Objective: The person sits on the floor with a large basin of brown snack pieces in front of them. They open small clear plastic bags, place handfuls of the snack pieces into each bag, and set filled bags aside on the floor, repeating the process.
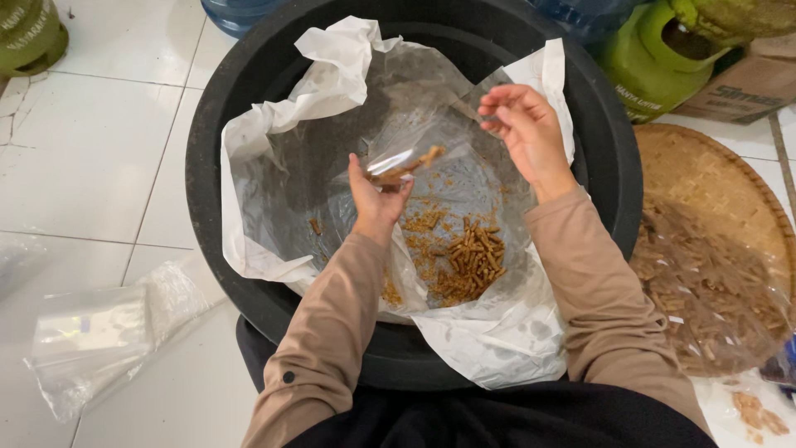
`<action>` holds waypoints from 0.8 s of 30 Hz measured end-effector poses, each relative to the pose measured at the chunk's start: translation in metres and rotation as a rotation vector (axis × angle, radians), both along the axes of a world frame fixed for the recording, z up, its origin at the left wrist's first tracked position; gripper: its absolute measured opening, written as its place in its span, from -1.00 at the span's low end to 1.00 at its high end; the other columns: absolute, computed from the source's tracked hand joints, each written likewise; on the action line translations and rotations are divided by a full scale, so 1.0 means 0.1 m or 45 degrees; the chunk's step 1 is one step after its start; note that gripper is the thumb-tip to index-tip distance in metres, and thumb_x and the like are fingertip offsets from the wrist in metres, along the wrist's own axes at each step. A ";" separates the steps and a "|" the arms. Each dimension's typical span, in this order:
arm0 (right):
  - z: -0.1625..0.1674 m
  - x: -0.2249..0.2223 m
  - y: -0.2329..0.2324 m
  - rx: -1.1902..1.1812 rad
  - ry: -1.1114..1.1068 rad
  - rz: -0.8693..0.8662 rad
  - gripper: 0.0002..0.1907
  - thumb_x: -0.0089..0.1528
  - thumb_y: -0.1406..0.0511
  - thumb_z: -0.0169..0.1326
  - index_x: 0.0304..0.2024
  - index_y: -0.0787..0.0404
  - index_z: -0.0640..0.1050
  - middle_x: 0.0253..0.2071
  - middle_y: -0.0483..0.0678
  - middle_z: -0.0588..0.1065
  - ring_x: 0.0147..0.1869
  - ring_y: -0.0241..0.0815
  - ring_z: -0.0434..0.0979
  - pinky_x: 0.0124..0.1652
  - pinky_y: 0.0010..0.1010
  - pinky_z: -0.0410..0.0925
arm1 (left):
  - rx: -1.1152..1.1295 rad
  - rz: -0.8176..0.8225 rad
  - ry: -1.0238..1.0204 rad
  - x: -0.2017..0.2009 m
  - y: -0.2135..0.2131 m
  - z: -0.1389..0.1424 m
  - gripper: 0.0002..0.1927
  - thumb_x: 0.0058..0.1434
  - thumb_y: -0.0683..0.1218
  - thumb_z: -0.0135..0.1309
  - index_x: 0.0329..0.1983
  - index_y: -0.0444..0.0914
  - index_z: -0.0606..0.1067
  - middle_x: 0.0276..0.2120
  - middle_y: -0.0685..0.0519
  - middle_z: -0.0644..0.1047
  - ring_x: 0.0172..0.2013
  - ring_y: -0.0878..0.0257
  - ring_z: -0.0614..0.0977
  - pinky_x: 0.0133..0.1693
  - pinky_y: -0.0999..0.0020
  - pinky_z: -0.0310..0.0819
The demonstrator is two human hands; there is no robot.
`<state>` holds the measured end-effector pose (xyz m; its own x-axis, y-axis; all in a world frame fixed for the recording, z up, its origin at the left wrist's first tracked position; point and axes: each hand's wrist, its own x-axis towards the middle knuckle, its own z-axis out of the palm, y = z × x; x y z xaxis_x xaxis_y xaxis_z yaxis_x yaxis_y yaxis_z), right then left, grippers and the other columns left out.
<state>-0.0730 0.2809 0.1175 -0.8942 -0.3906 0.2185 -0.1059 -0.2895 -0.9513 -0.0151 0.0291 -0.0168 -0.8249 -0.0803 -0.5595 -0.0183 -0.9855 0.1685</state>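
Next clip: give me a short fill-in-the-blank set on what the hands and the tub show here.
1. The left hand and right hand hold a small clear ____ between them.
2. Brown snack sticks lie inside a round ____ tub.
3. The tub is lined with a big ____ plastic sheet.
4. A woven tray sits on the person's ____ side.

Missing: plastic bag; black; white; right

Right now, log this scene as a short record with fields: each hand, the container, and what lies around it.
left hand: pinches the lower end of a small clear plastic bag holding a few brown stick snacks
right hand: grips the bag's upper edge
container: big round black tub, lined with a large clear plastic sheet
inside: pile of brown stick snacks and crumbs
right side: round woven bamboo tray
left floor: empty clear bags
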 end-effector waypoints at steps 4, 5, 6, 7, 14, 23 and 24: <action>-0.78 -0.22 -0.13 0.718 0.196 -0.381 -0.78 0.29 0.51 0.05 -0.02 0.27 0.55 -0.16 0.01 0.54 -0.16 -0.25 0.48 -0.19 -0.41 0.38 | 0.083 0.147 0.013 0.01 -0.20 0.11 -0.17 0.18 0.40 0.04 0.40 -0.06 0.21 0.30 -0.18 0.17 0.30 -0.06 0.24 0.28 -0.23 0.23; -1.00 -0.15 -0.17 0.973 0.380 -0.282 -0.76 0.23 0.50 0.08 -0.05 0.25 0.57 -0.16 0.04 0.56 -0.16 -0.17 0.55 -0.16 -0.34 0.42 | 0.069 0.157 0.045 0.02 -0.22 0.12 -0.17 0.17 0.40 0.05 0.39 -0.08 0.21 0.30 -0.17 0.19 0.30 -0.06 0.25 0.27 -0.24 0.24; -1.23 -0.02 -0.23 1.225 0.565 -0.177 -0.74 0.16 0.49 0.11 -0.09 0.24 0.58 -0.17 0.07 0.57 -0.15 -0.08 0.61 -0.14 -0.28 0.47 | 0.054 0.166 0.079 0.03 -0.23 0.14 -0.17 0.16 0.39 0.06 0.37 -0.09 0.22 0.30 -0.16 0.20 0.30 -0.06 0.26 0.26 -0.25 0.25; -1.42 0.11 -0.30 1.469 0.684 -0.037 -0.71 0.15 0.50 0.11 -0.09 0.18 0.61 -0.09 0.09 0.59 -0.02 0.09 0.60 -0.03 -0.13 0.45 | 0.041 0.177 0.110 0.05 -0.25 0.15 -0.17 0.15 0.39 0.07 0.36 -0.11 0.23 0.30 -0.15 0.22 0.29 -0.06 0.27 0.25 -0.25 0.25; -2.08 0.58 -0.58 1.984 1.093 0.407 -0.63 0.15 0.38 0.04 0.03 0.19 0.52 -0.02 0.09 0.48 0.11 0.14 0.52 -0.05 -0.10 0.46 | 0.067 0.093 0.112 0.09 -0.25 0.15 -0.20 0.13 0.40 0.07 0.32 -0.09 0.27 0.28 -0.13 0.25 0.27 -0.07 0.29 0.21 -0.19 0.23; -2.11 0.52 -0.56 2.137 0.960 0.491 -0.74 0.23 0.35 0.00 -0.03 0.24 0.50 -0.07 0.15 0.54 0.05 0.18 0.58 -0.04 -0.07 0.47 | 0.047 0.061 0.091 0.09 -0.19 0.25 -0.21 0.13 0.38 0.08 0.29 -0.15 0.29 0.24 -0.15 0.30 0.21 -0.09 0.34 0.18 -0.20 0.29; -2.10 0.52 -0.57 2.135 0.851 0.511 -0.73 0.24 0.36 -0.01 -0.01 0.26 0.49 -0.10 0.19 0.55 0.01 0.21 0.59 -0.06 -0.03 0.46 | 0.052 0.070 0.089 0.10 -0.20 0.27 -0.20 0.15 0.37 0.08 0.30 -0.17 0.29 0.24 -0.17 0.29 0.21 -0.09 0.34 0.19 -0.20 0.30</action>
<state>-0.0209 0.2241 -0.0928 -0.6427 -0.6865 -0.3401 -0.7116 0.6994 -0.0670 -0.0046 0.0091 0.0102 -0.8573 -0.1048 -0.5041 0.0463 -0.9908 0.1273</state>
